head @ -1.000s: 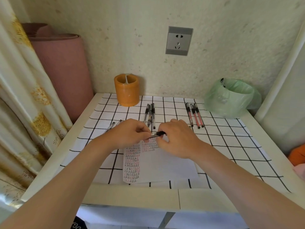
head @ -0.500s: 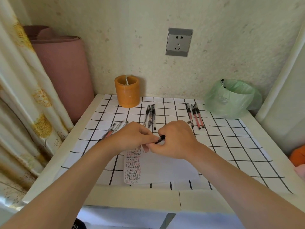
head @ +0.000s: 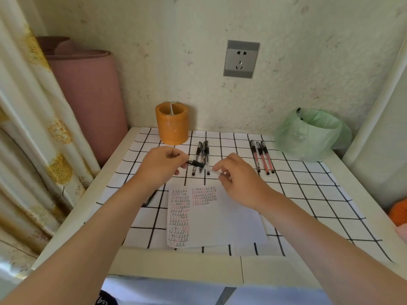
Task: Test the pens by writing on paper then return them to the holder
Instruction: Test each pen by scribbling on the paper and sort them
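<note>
One orange holder (head: 171, 123) is standing at the back left of the tabletop (head: 176, 267), close to the wall. In front of it the left hand (head: 161, 165) is hovering, its fingers clamped on the dark end of one pen (head: 199, 165). The right hand (head: 239, 179) is pinching the pen's clear end, so the pen is hanging between both hands, above the tabletop. Three black pens (head: 201, 157) are lying side by side just behind it. One sheet of paper (head: 220, 216), carrying two blocks of writing, is lying below the hands, reaching almost to the front edge. Three red pens (head: 262, 157) are lying further right, well apart from the black ones. One green-lined bin (head: 308, 135) is sitting at the back right corner. Open checked cloth (head: 308, 194) is stretching right of the paper.
</note>
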The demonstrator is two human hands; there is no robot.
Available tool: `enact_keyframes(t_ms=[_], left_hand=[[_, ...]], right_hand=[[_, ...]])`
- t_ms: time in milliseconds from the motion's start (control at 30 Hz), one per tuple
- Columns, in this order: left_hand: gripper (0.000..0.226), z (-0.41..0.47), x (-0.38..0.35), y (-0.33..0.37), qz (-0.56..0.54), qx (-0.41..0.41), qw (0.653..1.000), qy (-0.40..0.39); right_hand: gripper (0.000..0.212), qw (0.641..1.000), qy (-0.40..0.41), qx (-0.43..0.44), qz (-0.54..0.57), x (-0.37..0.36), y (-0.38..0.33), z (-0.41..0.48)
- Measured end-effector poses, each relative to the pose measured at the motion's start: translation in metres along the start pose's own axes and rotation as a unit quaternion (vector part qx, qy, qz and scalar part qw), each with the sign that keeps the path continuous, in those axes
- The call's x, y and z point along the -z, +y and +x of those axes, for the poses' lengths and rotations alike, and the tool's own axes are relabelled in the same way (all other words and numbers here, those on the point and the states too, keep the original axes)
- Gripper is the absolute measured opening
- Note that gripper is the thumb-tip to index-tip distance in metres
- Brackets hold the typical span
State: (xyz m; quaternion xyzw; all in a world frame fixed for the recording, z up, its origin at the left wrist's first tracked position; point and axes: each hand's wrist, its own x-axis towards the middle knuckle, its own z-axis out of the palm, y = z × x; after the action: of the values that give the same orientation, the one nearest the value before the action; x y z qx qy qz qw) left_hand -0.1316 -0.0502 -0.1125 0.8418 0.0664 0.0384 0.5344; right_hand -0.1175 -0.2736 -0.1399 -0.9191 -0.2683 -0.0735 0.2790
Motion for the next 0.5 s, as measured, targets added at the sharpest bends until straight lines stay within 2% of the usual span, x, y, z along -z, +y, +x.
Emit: enact_keyframes(t_ms=[133, 233, 333, 433, 500], left_hand=[[0.010, 0.008, -0.005, -0.007, -0.006, -0.022, 0.999, 0.040], [0.031, 0.011, -0.011, -0.016, 0.109, -0.079, 0.990, 0.046], [0.052, 0.011, -0.015, -0.029, 0.260, -0.137, 0.956, -0.014], [0.052, 0.013, -0.019, -0.038, 0.397, -0.156, 0.903, -0.043], [0.051, 0.013, -0.020, -0.041, 0.432, -0.152, 0.888, -0.050]], right_hand=[[0.021, 0.998, 0.008, -0.059, 0.013, -0.002, 0.006, 0.003], [0.020, 0.985, 0.063, -0.157, 0.019, -0.004, 0.015, 0.011], [0.014, 0.966, 0.061, -0.253, 0.013, -0.004, 0.023, 0.021], [0.026, 0.961, 0.047, -0.274, 0.008, -0.011, 0.022, 0.030], [0.030, 0.961, 0.042, -0.275, 0.004, -0.017, 0.019, 0.036]])
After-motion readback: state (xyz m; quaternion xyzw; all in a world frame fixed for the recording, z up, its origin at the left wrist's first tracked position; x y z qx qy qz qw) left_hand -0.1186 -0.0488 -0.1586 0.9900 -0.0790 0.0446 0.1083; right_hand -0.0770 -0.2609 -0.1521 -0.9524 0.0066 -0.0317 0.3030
